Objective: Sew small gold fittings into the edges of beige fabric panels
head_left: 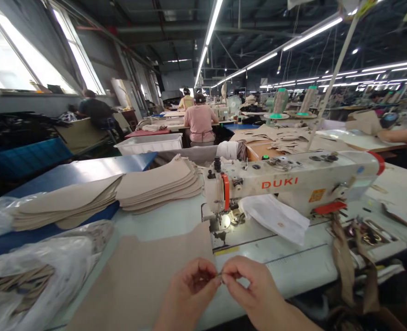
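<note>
My left hand (195, 289) and my right hand (250, 287) meet fingertip to fingertip at the front of the sewing table. Both are closed in a pinch on one tiny thing between them, too small to name. Under and left of my left hand lies a flat beige fabric panel (144, 266), its upper corner close to the needle area. Just beyond my hands stands a white sewing machine (251, 179) with its lamp lit over the needle plate. A white cloth (275, 216) hangs at the machine's arm.
Stacks of cut beige panels (158, 184) lie behind on the left. Plastic bags (62, 262) hold strips at the left edge. At right are beige straps (343, 262) and a tray of metal parts (370, 232). Thread cones (279, 102) stand behind. A seated co-worker (200, 120) is ahead.
</note>
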{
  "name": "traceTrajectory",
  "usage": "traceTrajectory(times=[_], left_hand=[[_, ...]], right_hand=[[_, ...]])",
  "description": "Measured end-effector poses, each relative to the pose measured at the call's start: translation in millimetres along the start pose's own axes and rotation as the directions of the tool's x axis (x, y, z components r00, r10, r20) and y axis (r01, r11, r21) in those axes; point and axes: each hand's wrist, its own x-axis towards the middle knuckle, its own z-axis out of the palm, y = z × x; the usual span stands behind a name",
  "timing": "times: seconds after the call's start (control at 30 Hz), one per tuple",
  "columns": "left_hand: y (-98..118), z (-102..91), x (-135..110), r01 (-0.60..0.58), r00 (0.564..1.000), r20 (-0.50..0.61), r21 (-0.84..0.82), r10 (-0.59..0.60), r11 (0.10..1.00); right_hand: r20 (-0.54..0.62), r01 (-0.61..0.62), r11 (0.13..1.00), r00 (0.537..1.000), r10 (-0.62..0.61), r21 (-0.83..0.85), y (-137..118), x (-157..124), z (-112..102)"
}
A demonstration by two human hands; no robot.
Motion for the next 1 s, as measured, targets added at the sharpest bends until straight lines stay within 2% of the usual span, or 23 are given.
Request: traceTrajectory(times=[0.07, 0.17, 0.3, 0.5, 0.6, 0.67, 0.73, 0.87, 1.0], left_hand=[[-2, 0.7, -2, -0.077, 0.996, -0.039, 0.075, 0.08, 0.994], [-1, 3.0, -8, -0.181, 0.975, -0.089, 0.205, 0.202, 0.962], [6, 7.1, -15, -0.224, 0.958, -0.107, 0.289, 0.264, 0.931], [0, 6.0, -10, -0.208, 0.97, -0.074, 0.254, 0.233, 0.945], [-5, 1.3, -3, -0.133, 0.991, 0.026, 0.141, 0.131, 0.981], [-5, -1.5, -1, -0.088, 0.991, 0.11, 0.129, 0.074, 0.988], [-1, -3.2, -1, -0.082, 0.989, 0.14, 0.207, 0.054, 0.975], [6, -3.9, -5, -0.131, 0.99, 0.098, 0.395, 0.1, 0.909], [7, -3.6, -8, -0.156, 0.988, 0.066, 0.47, 0.142, 0.869]], right_hand=[[0.003, -0.016, 0.999, 1.0, 0.016, 0.031, 0, -1, 0], [-0.019, -0.096, 0.979, 0.995, 0.101, 0.179, 4, -3, 1], [0.006, -0.229, 0.919, 0.971, 0.24, 0.322, 9, -4, 3], [0.022, -0.273, 0.92, 0.96, 0.278, 0.28, 5, -1, 2], [0.019, -0.277, 0.925, 0.959, 0.282, 0.259, 5, 0, 2], [0.023, -0.283, 0.921, 0.957, 0.288, 0.269, 6, -1, 3], [0.034, -0.287, 0.914, 0.957, 0.289, 0.287, 7, -1, 3], [0.035, -0.242, 0.933, 0.97, 0.242, 0.265, 7, -1, 1], [0.003, -0.194, 0.965, 0.98, 0.197, 0.175, 4, -2, -3]])
